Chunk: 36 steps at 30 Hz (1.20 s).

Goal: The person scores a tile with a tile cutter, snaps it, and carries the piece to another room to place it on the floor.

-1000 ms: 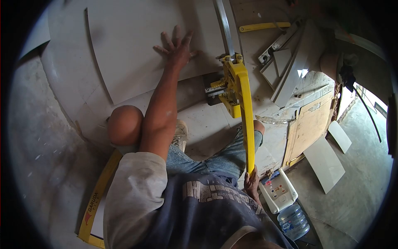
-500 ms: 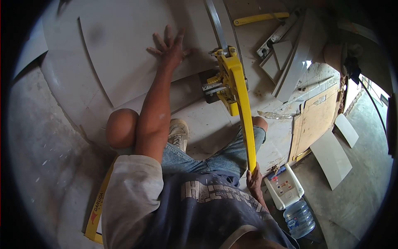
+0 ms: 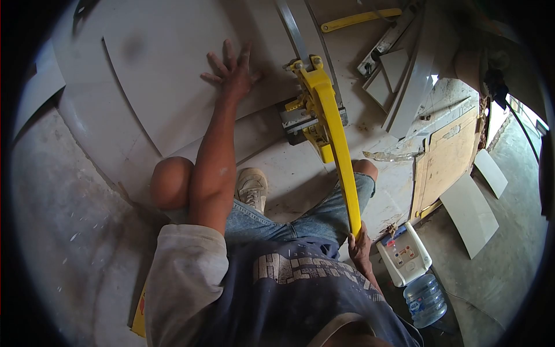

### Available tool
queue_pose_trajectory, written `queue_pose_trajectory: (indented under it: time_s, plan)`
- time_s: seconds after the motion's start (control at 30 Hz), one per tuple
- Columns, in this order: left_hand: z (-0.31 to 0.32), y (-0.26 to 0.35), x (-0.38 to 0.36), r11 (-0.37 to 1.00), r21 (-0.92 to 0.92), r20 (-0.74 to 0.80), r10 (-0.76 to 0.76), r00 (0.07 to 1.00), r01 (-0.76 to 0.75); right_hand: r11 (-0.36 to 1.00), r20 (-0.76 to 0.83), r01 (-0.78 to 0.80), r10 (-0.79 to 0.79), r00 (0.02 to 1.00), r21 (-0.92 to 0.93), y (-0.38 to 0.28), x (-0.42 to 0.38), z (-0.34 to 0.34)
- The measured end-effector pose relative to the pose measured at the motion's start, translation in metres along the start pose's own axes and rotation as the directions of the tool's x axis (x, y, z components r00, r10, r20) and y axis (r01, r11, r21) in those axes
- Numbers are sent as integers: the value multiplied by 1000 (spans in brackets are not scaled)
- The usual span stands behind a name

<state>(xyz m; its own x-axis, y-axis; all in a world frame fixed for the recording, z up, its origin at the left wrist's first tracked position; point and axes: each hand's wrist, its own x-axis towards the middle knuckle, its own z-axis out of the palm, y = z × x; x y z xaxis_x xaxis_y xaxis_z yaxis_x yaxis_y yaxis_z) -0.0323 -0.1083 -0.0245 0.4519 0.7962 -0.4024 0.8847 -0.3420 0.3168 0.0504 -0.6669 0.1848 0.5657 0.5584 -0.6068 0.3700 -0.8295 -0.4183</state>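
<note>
My left hand (image 3: 234,75) lies flat with spread fingers on a large light grey tile (image 3: 167,63). The yellow handle (image 3: 345,173) of a tile cutter points down toward my body, and my right hand (image 3: 359,243) is wrapped round its lower end. The cutter's yellow head (image 3: 315,87) sits on a metal rail (image 3: 293,29) over the right part of the tile. Below the head, the cutter's dark base end shows past the tile's lower edge.
A yellow bar (image 3: 361,21) and narrow tile offcuts (image 3: 396,69) lie at the upper right. Cardboard (image 3: 448,159), tile pieces (image 3: 471,214), a white container (image 3: 404,254) and a blue water bottle (image 3: 425,301) are at the right. My shoe (image 3: 252,188) is below the tile.
The view has shifted slightly. Both hands keep their places, the left flat on the tile and the right on the handle. The cutter head looks nearly unchanged on its rail.
</note>
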Motion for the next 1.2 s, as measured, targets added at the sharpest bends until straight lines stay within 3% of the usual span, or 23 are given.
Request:
queue_pose_trajectory:
  time_s: [0.37, 0.5, 0.6, 0.7, 0.77, 0.83, 0.93, 1.0, 1.1, 1.13, 1.2]
  plan:
    - [-9, 9, -2, 999, -10, 65, -43, 997, 44, 1000, 6, -15, 16, 1000, -7, -20, 8, -10]
    - [-13, 9, -1, 998, 36, 109, -62, 992, 58, 997, 28, -77, 76, 997, 24, -67, 0, -45]
    - [-32, 22, -10, 996, 35, 121, -81, 989, 77, 1000, -67, -3, 3, 998, -1, -77, -15, -54]
    - [32, -12, 4, 997, 13, -73, 78, 994, -77, 999, -33, -38, 39, 999, 23, -81, -19, -62]
    - [66, -15, -24, 928, -297, -93, 208, 974, -226, 995, 38, -97, 95, 995, 35, -92, -22, -77]
    - [81, 15, -68, 952, 83, -201, 307, 930, -296, 997, -7, -83, 83, 997, 2, -114, -30, -89]
    - [86, 29, -99, 935, -13, -323, 333, 886, -356, 994, -61, -72, 68, 996, -78, -134, -39, -97]
    - [75, 39, -107, 935, 4, -233, 345, 909, -354, 987, -40, -126, 123, 992, -98, -144, -45, -106]
    - [70, 48, -106, 935, 57, -197, 355, 914, -351, 986, -131, 75, -95, 987, -152, -145, -55, -115]
    - [72, 47, -105, 934, 82, -196, 356, 914, -347, 996, -96, -39, 31, 995, -83, -161, -59, -127]
    - [97, 37, -86, 924, 51, -124, 382, 916, -379, 1000, -121, -4, 2, 993, -18, -179, -59, -142]
